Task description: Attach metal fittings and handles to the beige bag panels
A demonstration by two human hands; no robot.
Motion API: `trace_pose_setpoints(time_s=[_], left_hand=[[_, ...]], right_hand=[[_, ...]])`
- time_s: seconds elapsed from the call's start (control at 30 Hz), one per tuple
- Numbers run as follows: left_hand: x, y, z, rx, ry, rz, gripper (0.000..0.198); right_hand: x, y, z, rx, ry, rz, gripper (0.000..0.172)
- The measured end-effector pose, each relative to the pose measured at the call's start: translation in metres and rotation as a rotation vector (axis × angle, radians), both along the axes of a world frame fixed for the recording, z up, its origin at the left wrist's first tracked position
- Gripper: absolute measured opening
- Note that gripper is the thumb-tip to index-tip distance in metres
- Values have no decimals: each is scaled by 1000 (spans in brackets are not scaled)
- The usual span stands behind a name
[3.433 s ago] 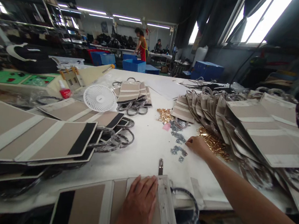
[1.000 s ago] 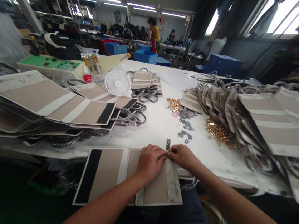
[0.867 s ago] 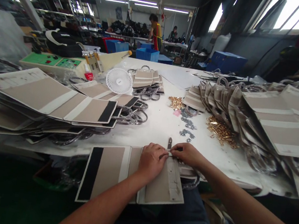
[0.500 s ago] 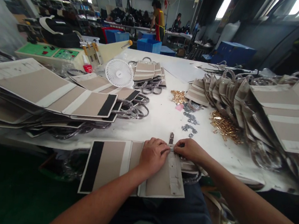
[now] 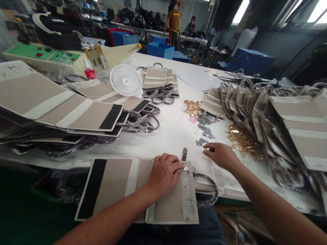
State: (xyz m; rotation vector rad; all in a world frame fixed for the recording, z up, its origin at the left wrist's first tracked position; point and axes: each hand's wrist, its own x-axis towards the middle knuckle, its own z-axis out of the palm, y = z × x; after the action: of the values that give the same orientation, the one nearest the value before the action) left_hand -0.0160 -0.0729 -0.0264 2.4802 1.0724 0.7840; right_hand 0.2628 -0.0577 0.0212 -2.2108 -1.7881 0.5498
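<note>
A flat beige and white bag panel (image 5: 115,182) with a black strip lies over the table's near edge and my lap. My left hand (image 5: 164,174) rests on it with curled fingers, pressing at a small metal piece by the panel's top edge. A short metal tool (image 5: 184,154) stands just beyond. My right hand (image 5: 220,154) hovers over the white table (image 5: 167,138), fingers loosely bent, its fingertips beside small grey metal parts (image 5: 201,142); what it holds, if anything, is hidden. Gold fittings (image 5: 242,140) lie just past it.
Stacks of beige panels (image 5: 47,105) with ring handles fill the left, fanned bags (image 5: 270,115) the right. A small white fan (image 5: 126,80), a green control box (image 5: 41,54) and more gold fittings (image 5: 193,107) sit further back. A person (image 5: 174,21) stands far off by blue bins.
My right hand has left the panel's top edge and moved forward and right to the grey metal parts. My left hand stays on the panel.
</note>
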Motion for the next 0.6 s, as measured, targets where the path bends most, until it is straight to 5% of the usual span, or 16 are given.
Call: trace_pose_setpoints(time_s=[0.3,0.47,0.6], left_hand=[[1,-1,-5,-12,4,-5,12],[3,-3,-4,-23,20,17,12],[2,-4,-2,-43,44,3,20]], right_hand=[[20,8,-28,9,-67,-128,29],[5,-11,3,50,53,-116,22],[-32,-51,25,-64,365,86,29]])
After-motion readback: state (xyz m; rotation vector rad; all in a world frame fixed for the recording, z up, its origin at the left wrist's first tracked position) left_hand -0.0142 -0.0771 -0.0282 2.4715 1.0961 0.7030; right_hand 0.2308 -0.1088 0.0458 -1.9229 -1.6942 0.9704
